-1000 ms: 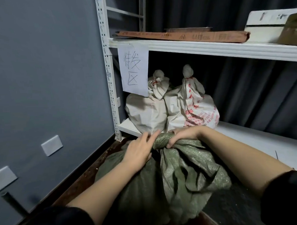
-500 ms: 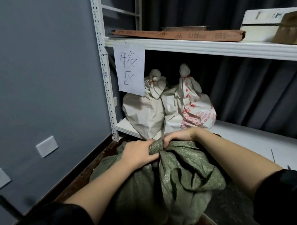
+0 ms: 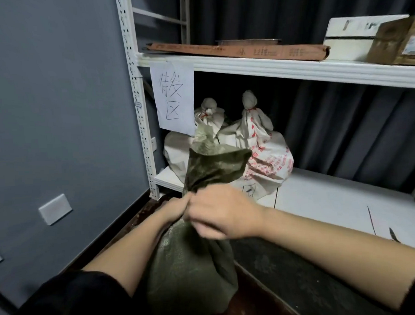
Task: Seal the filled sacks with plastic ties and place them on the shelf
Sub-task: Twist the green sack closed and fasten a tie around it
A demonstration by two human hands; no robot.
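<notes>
Right now both hands grip the neck of the green sack (image 3: pixel 192 260), bunched tight. Left hand (image 3: pixel 174 210) is mostly hidden behind the right hand (image 3: pixel 218 212); its fingers curl round the gathered cloth. Right hand's fingers wrap the same spot from the near side, thumb toward the neck. Sack mouth (image 3: pixel 214 164) stands upright above the grip, flared open, loose flap up top. Sack body hangs below the hands, in front of the shelf (image 3: pixel 334 199), not on it. No tie visible on the neck; can't tell if one is under the fingers.

On the lower shelf: two white sacks, both tied at the top with red ties. Left one (image 3: pixel 177 154) is partly behind the green mouth; right one (image 3: pixel 266 164) has red print. They touch each other. Paper sign (image 3: pixel 173 97) with handwriting hangs from the upper shelf edge (image 3: pixel 293 70). Flat brown carton (image 3: pixel 240 51) and a white box (image 3: pixel 353 39) sit on the upper shelf. Grey wall (image 3: pixel 57 116) left, with a blank plate (image 3: pixel 55 209).
</notes>
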